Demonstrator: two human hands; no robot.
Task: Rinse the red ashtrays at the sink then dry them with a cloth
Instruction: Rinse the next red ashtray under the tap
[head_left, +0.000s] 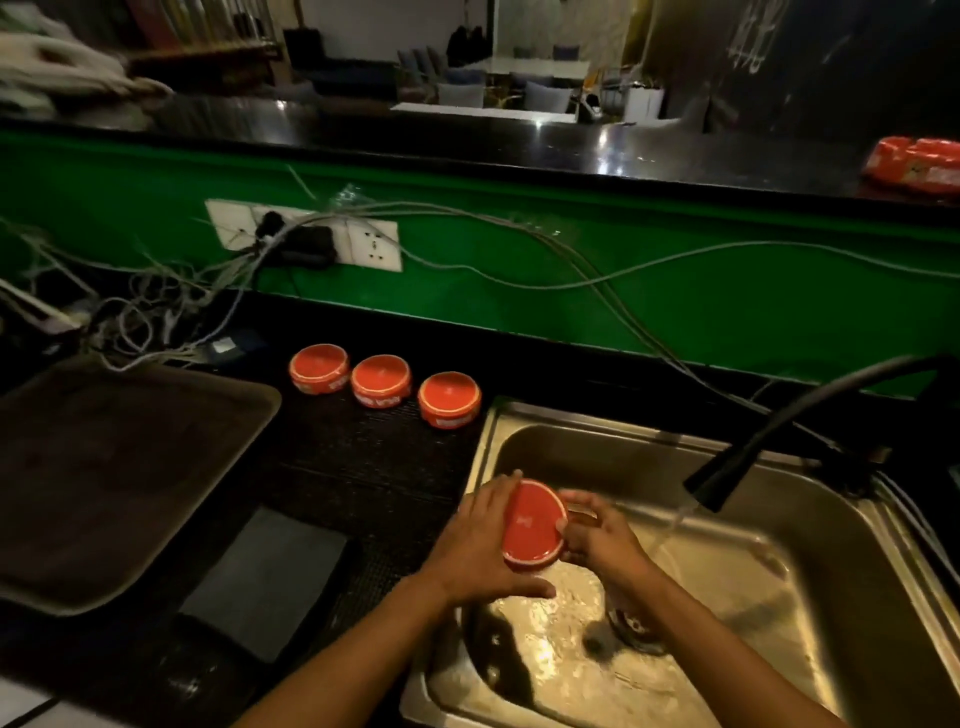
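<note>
Head view, both hands gripping red ashtray

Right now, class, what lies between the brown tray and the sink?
In the head view, three red ashtrays stand between tray and sink, with a dark cloth nearer.

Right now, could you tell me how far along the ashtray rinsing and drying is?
Early on. Both hands, left and right, hold one red ashtray over the sink, beside the stream from the running tap. Three more ashtrays wait on the counter; whether they are rinsed is unclear. No drying has started.
</note>
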